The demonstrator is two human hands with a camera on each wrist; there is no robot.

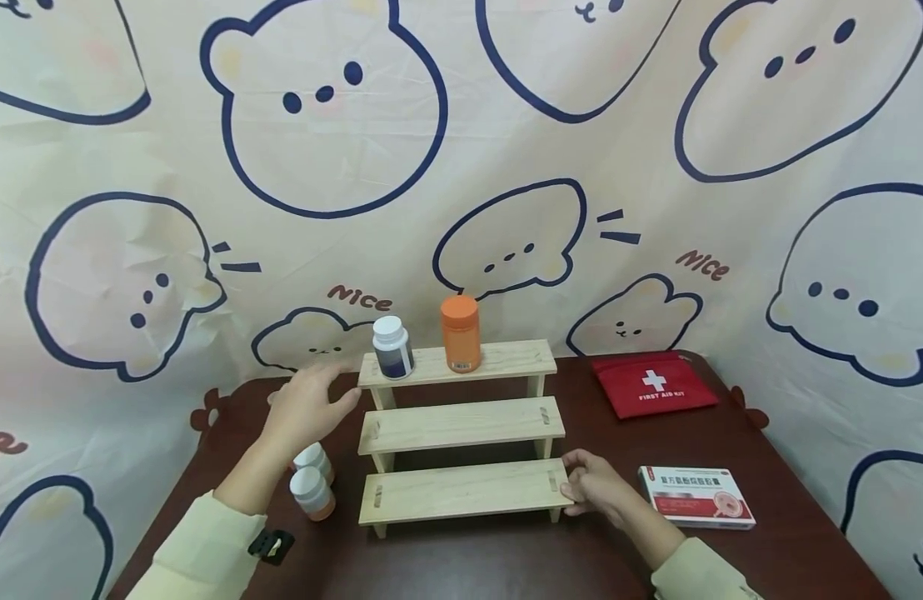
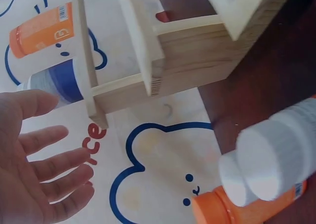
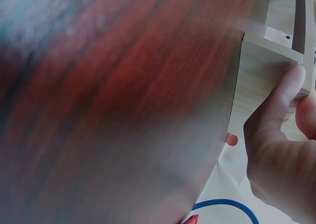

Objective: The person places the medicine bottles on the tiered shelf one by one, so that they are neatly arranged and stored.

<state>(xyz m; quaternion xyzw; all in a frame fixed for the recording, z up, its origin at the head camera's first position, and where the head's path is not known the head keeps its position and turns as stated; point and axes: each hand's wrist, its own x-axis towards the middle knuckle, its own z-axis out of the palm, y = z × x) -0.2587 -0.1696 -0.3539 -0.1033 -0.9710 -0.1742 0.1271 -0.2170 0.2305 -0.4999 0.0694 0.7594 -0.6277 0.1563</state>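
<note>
A three-tier wooden shelf (image 1: 461, 423) stands on the table. On its top step are a white-capped bottle with a dark blue label (image 1: 392, 348) and an orange bottle (image 1: 461, 335). My left hand (image 1: 309, 408) is beside the top step's left end, fingers spread and holding nothing; the left wrist view shows its palm near the blue-labelled bottle (image 2: 66, 80). With thumb and fingers, my right hand (image 1: 600, 486) grips the right end of the lowest step. Below my left hand stand white-capped bottles (image 1: 311, 492), partly hidden by the arm.
A red first aid pouch (image 1: 656, 385) lies at the back right of the dark brown table (image 1: 499, 558). In front of it is a red and white medicine box (image 1: 696, 497). A cloth with cartoon drawings hangs behind. Another orange bottle (image 2: 247, 207) shows in the left wrist view.
</note>
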